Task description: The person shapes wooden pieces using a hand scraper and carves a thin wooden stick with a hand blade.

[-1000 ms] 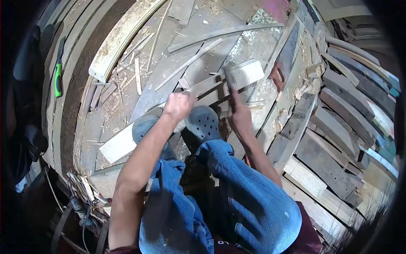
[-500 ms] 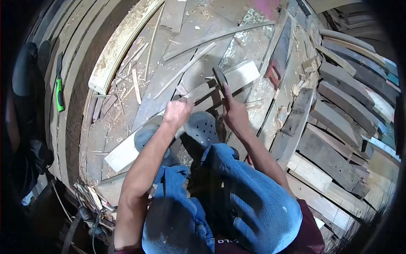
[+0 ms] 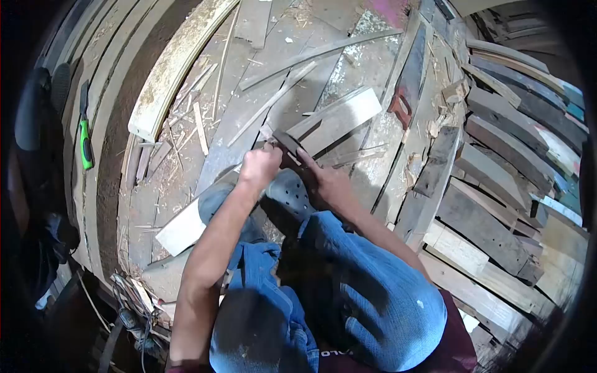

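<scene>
My left hand (image 3: 260, 166) is closed over a piece of wood above the pale plank (image 3: 357, 109), its fingers wrapped round something at the front of the fist. My right hand (image 3: 329, 183) grips a dark flat blade-like tool (image 3: 287, 143), which reaches up to the left fist. Between my hands the exact contact is hidden. The plank lies slantwise on the floor, its lower end (image 3: 181, 229) showing at the left shoe. Two grey clogs (image 3: 289, 193) are beside the plank, just below my hands.
A red-handled saw (image 3: 401, 107) lies right of the plank. At the left is a green-handled tool (image 3: 86, 144). A curved beam (image 3: 177, 68), thin strips (image 3: 273, 102) and shavings lie on the floor, with stacked boards (image 3: 491, 230) at the right.
My right hand has moved left and down with the dark tool, bringing it close to my left hand. More of the plank shows. My left hand has stayed almost in place.
</scene>
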The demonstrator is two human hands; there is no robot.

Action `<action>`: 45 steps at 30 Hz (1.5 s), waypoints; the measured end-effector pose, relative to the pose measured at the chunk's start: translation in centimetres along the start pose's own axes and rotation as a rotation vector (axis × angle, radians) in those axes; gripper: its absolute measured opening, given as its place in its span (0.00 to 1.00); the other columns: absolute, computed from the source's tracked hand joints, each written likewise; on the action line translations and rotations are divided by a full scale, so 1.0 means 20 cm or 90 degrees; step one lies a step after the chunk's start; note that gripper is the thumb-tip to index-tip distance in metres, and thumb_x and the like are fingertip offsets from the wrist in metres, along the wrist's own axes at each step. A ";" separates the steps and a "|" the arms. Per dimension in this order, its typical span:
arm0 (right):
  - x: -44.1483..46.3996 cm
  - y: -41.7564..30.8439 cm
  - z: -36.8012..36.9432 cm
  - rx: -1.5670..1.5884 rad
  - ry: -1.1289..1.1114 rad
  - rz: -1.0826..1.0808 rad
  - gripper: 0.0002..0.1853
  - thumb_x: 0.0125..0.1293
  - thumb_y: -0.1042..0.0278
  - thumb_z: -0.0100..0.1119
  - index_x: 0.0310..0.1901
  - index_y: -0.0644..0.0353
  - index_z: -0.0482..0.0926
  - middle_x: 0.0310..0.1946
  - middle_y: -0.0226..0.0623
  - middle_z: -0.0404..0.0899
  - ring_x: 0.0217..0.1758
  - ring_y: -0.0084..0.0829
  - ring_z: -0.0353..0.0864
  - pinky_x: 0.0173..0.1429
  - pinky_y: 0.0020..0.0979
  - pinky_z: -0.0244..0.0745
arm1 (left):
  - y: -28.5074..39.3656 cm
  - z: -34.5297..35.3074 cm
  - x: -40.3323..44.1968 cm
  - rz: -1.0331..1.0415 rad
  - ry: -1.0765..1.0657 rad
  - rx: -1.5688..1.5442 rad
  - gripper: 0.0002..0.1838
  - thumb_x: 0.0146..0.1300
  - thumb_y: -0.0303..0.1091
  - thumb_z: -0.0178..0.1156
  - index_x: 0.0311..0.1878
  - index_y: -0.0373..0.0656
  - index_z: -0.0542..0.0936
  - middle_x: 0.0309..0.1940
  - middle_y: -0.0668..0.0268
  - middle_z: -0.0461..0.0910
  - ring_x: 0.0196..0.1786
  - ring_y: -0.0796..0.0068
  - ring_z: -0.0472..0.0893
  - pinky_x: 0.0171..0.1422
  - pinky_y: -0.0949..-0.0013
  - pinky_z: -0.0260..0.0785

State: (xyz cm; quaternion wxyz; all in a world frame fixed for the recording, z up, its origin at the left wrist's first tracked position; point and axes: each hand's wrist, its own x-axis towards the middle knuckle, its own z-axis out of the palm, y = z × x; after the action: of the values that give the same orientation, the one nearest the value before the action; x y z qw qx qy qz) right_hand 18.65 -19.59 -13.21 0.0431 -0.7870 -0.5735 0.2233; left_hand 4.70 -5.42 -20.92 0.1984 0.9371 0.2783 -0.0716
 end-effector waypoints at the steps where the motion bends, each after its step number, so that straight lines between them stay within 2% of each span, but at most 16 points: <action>1: -0.03 -0.02 0.03 0.022 0.006 0.021 0.39 0.65 0.65 0.54 0.75 0.25 0.50 0.26 0.49 0.76 0.25 0.49 0.80 0.28 0.49 0.75 | -0.01 0.00 0.01 0.002 0.005 -0.006 0.05 0.61 0.35 0.57 0.32 0.46 0.79 0.32 0.58 0.82 0.30 0.58 0.85 0.34 0.54 0.78; 8: 0.00 0.03 0.01 0.025 -0.008 0.014 0.39 0.65 0.61 0.57 0.74 0.25 0.52 0.26 0.51 0.77 0.27 0.51 0.80 0.31 0.49 0.75 | -0.02 0.00 0.02 0.034 0.035 -0.001 0.04 0.57 0.28 0.58 0.36 0.45 0.78 0.30 0.56 0.82 0.29 0.57 0.86 0.30 0.57 0.78; 11: -0.02 -0.01 0.05 0.161 0.127 0.073 0.40 0.63 0.62 0.59 0.75 0.29 0.53 0.27 0.51 0.79 0.29 0.51 0.81 0.33 0.49 0.74 | -0.01 -0.02 0.01 0.024 0.034 -0.051 0.06 0.61 0.30 0.55 0.41 0.44 0.76 0.34 0.55 0.81 0.29 0.54 0.84 0.32 0.52 0.77; 15: 0.04 0.12 0.00 0.099 0.076 0.166 0.39 0.64 0.64 0.58 0.75 0.31 0.53 0.27 0.53 0.79 0.29 0.51 0.81 0.34 0.48 0.74 | -0.03 0.01 0.01 0.031 0.033 -0.051 0.08 0.60 0.27 0.53 0.42 0.44 0.72 0.34 0.55 0.80 0.29 0.54 0.84 0.30 0.51 0.76; 16: 0.06 0.13 -0.03 0.170 0.097 0.200 0.36 0.66 0.71 0.52 0.74 0.33 0.56 0.32 0.54 0.80 0.33 0.51 0.82 0.38 0.46 0.76 | -0.03 0.01 0.02 0.045 0.060 -0.065 0.08 0.59 0.28 0.54 0.42 0.45 0.72 0.33 0.56 0.80 0.28 0.54 0.84 0.29 0.51 0.76; 20: 0.00 0.11 0.03 0.014 0.023 0.023 0.38 0.65 0.71 0.52 0.75 0.33 0.54 0.33 0.52 0.81 0.32 0.53 0.81 0.37 0.48 0.75 | -0.03 0.02 0.02 0.051 0.056 -0.044 0.08 0.62 0.33 0.54 0.44 0.46 0.72 0.35 0.58 0.81 0.28 0.55 0.84 0.27 0.52 0.75; 24: 0.11 0.21 -0.21 0.142 0.075 0.162 0.37 0.63 0.74 0.51 0.74 0.37 0.56 0.37 0.52 0.81 0.37 0.55 0.82 0.43 0.47 0.77 | -0.02 -0.01 0.00 0.053 0.053 0.016 0.14 0.60 0.30 0.55 0.50 0.46 0.73 0.34 0.53 0.84 0.27 0.57 0.85 0.28 0.56 0.77; 26: 0.11 0.28 -0.17 0.163 0.138 0.130 0.36 0.64 0.73 0.52 0.73 0.40 0.58 0.40 0.52 0.82 0.39 0.55 0.82 0.46 0.44 0.78 | -0.02 0.02 0.01 0.049 0.053 0.033 0.16 0.61 0.33 0.55 0.52 0.46 0.72 0.47 0.51 0.83 0.26 0.59 0.85 0.27 0.57 0.77; 29: 0.05 0.29 -0.11 0.195 0.125 0.166 0.32 0.67 0.71 0.54 0.72 0.46 0.61 0.45 0.53 0.82 0.43 0.52 0.83 0.49 0.41 0.78 | -0.02 0.02 0.00 0.065 0.098 0.078 0.14 0.62 0.35 0.55 0.51 0.45 0.74 0.41 0.57 0.84 0.27 0.64 0.85 0.26 0.60 0.76; 30: 0.02 0.32 -0.04 0.232 0.169 0.161 0.32 0.68 0.67 0.54 0.73 0.41 0.60 0.39 0.55 0.81 0.37 0.54 0.83 0.44 0.44 0.77 | -0.05 0.06 0.01 0.072 0.020 0.087 0.14 0.63 0.38 0.55 0.51 0.46 0.74 0.45 0.53 0.84 0.27 0.64 0.86 0.26 0.60 0.76; 32: -0.01 0.34 -0.01 0.305 0.233 0.162 0.31 0.69 0.62 0.54 0.73 0.36 0.59 0.32 0.57 0.81 0.32 0.54 0.82 0.39 0.47 0.76 | -0.05 0.08 0.01 0.072 0.121 0.061 0.12 0.65 0.38 0.53 0.49 0.48 0.75 0.55 0.46 0.78 0.27 0.64 0.86 0.25 0.59 0.76; 33: -0.04 0.34 -0.02 0.319 0.245 0.157 0.32 0.69 0.61 0.55 0.73 0.36 0.59 0.31 0.56 0.81 0.31 0.53 0.83 0.39 0.46 0.76 | -0.06 0.13 0.02 0.059 0.095 0.065 0.12 0.68 0.45 0.51 0.45 0.47 0.73 0.34 0.59 0.83 0.30 0.60 0.85 0.30 0.53 0.76; 36: -0.10 0.31 -0.13 0.340 0.216 0.182 0.32 0.69 0.60 0.55 0.74 0.38 0.58 0.32 0.56 0.81 0.34 0.51 0.83 0.42 0.46 0.76 | -0.05 0.08 0.01 0.037 0.016 0.029 0.15 0.73 0.47 0.45 0.47 0.47 0.73 0.41 0.54 0.83 0.35 0.54 0.85 0.33 0.48 0.76; 38: -0.12 0.30 -0.26 0.338 0.179 0.220 0.32 0.68 0.60 0.56 0.73 0.42 0.59 0.36 0.58 0.82 0.39 0.51 0.84 0.45 0.44 0.77 | 0.00 -0.06 -0.01 0.042 0.113 0.025 0.13 0.71 0.43 0.47 0.43 0.45 0.75 0.41 0.57 0.83 0.35 0.60 0.86 0.33 0.55 0.79; 40: -0.15 0.38 -0.23 0.254 0.268 0.150 0.35 0.68 0.61 0.57 0.74 0.48 0.56 0.35 0.58 0.82 0.39 0.54 0.84 0.46 0.43 0.77 | 0.00 -0.07 -0.01 -0.004 0.082 0.025 0.15 0.72 0.45 0.46 0.47 0.44 0.74 0.39 0.56 0.83 0.34 0.55 0.85 0.33 0.51 0.77; 45: -0.37 0.28 -0.48 0.333 0.259 0.268 0.40 0.66 0.59 0.60 0.74 0.61 0.52 0.36 0.62 0.80 0.41 0.55 0.84 0.46 0.44 0.77 | -0.06 -0.09 -0.02 -0.102 0.117 -0.029 0.16 0.69 0.48 0.50 0.45 0.45 0.76 0.29 0.54 0.83 0.32 0.49 0.84 0.34 0.41 0.72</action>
State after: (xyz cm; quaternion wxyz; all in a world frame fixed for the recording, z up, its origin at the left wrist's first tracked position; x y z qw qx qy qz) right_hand 25.67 -26.47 -4.30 0.3081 -0.8782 -0.3029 0.2051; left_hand 3.81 -3.90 -19.57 0.1872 0.9097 0.3706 0.0053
